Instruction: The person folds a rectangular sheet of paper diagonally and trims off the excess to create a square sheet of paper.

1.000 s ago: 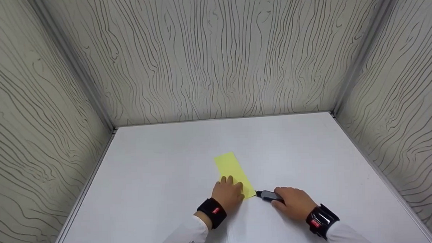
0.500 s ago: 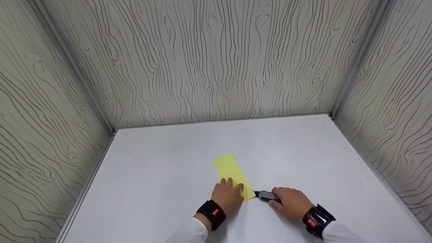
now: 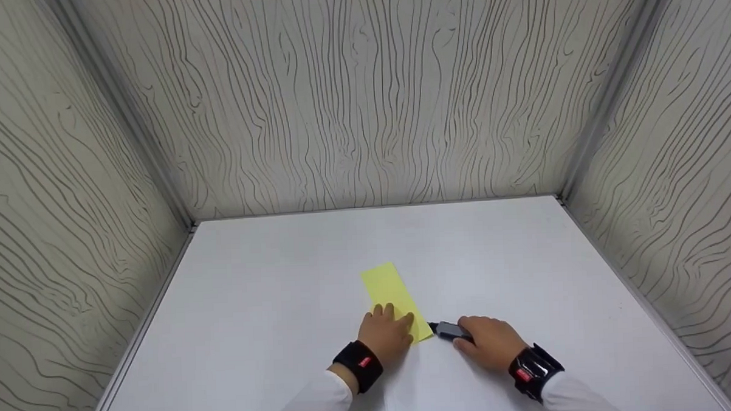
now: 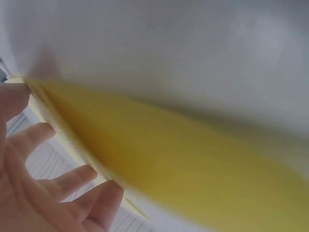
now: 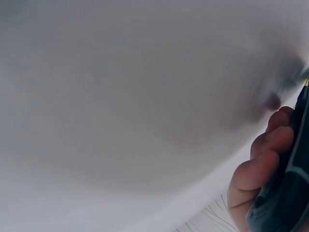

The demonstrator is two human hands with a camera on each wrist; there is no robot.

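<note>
A yellow rectangle of paper (image 3: 387,282) lies slanted on the white tabletop. My left hand (image 3: 383,337) rests on its lower part, fingers spread and fingertips touching the sheet. In the left wrist view, those fingertips (image 4: 72,179) press along the paper's edge. My right hand (image 3: 492,342) grips a grey and black utility knife (image 3: 450,331) by its handle, pointing left. The knife's tip is at the paper's right edge, close to the lower right corner; the blade is too small to make out. In the right wrist view, curled fingers (image 5: 256,169) wrap the dark handle (image 5: 289,179).
The white tabletop (image 3: 271,282) extends around both hands. Panels with a wood-grain line pattern stand behind it (image 3: 362,108) and on both sides. Grey metal strips run along the tabletop's edges.
The knife and right hand have shifted slightly left and up along the paper's right edge. The left hand stays on the paper. The head view has tilted a little.
</note>
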